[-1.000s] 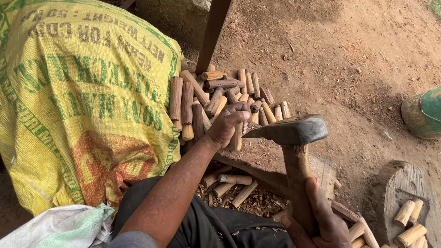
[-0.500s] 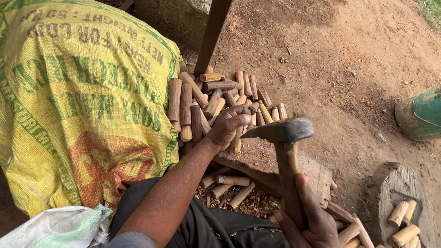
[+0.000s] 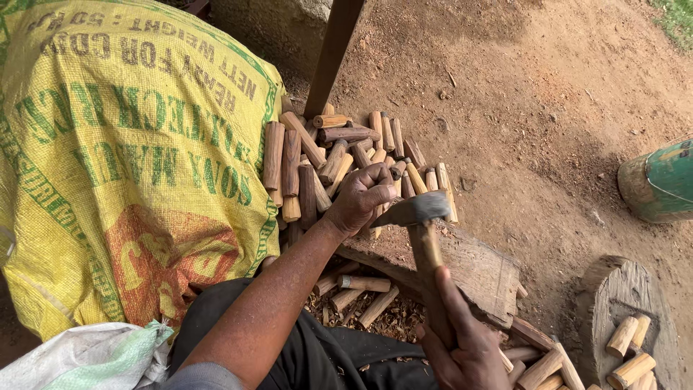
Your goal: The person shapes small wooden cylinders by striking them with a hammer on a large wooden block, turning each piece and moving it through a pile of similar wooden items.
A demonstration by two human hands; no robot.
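My left hand (image 3: 362, 196) is closed around a short wooden stick (image 3: 377, 211), holding it upright on a flat wooden block (image 3: 473, 271). My right hand (image 3: 462, 343) grips the wooden handle of a hammer (image 3: 419, 217). The metal hammer head sits right beside my left fingers, at the top of the held stick. A pile of short brown wooden sticks (image 3: 321, 155) lies just beyond my left hand on the dirt.
A large yellow woven sack (image 3: 123, 159) fills the left side, with a white sack (image 3: 86, 357) below it. A wooden post (image 3: 333, 50) rises behind the pile. A green container (image 3: 660, 180) stands at right. A round stump (image 3: 617, 289) bears pale cut sticks (image 3: 628, 350).
The hammer head has come down and leftward from its raised position to beside my left hand. My left hand stayed on the stick at the block.
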